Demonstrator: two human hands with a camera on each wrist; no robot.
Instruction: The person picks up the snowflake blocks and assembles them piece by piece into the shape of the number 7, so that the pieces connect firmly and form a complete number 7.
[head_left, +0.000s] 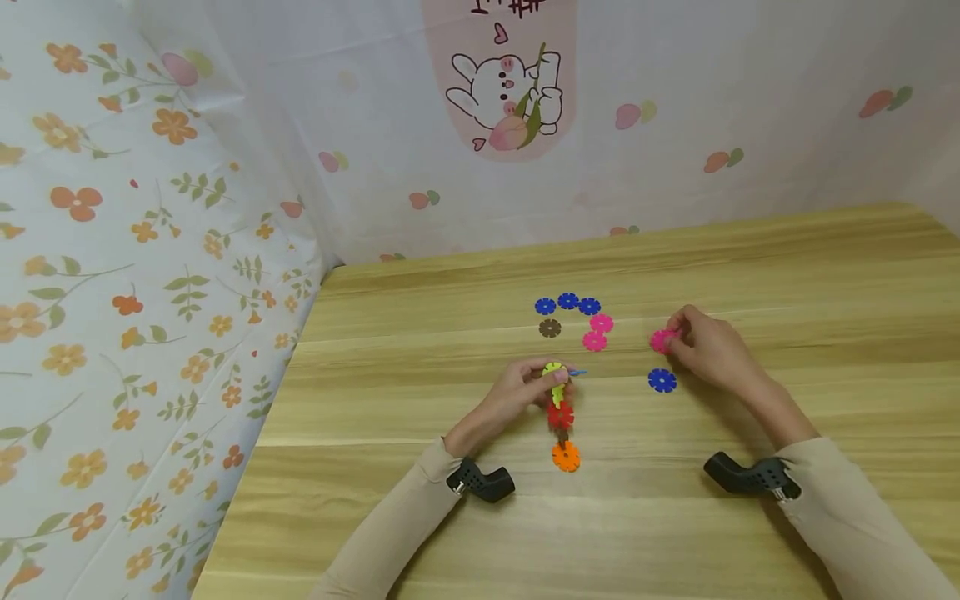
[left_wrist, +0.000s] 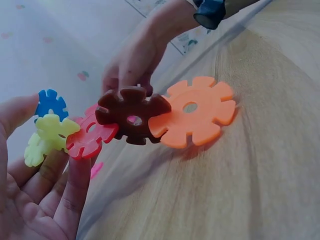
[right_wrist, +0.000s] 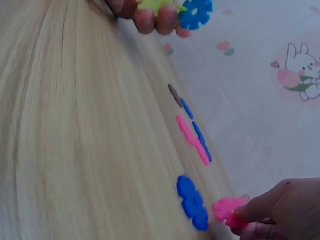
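My left hand (head_left: 517, 390) pinches a chain of interlocking plastic snowflake discs. The chain runs from a light-blue disc (left_wrist: 50, 104) through yellow discs (left_wrist: 52, 128), a red disc (left_wrist: 90, 134) and a brown disc (left_wrist: 125, 116) to an orange disc (left_wrist: 197, 112) at the end nearest me. Thumb and fingers of my right hand (head_left: 708, 348) pinch a pink disc (head_left: 662, 340) at the table surface. A dark-blue disc (head_left: 662, 381) lies just on the near side of that hand. My right fingertips are partly hidden behind the pink disc in the right wrist view.
Further back on the wooden table (head_left: 420, 333) lie several dark-blue discs (head_left: 568, 301), a brown disc (head_left: 550, 328) and two pink discs (head_left: 595, 341). A printed cloth (head_left: 360, 125) hangs along the table's back edge. Black wrist cameras (head_left: 480, 481) sit on both sleeves.
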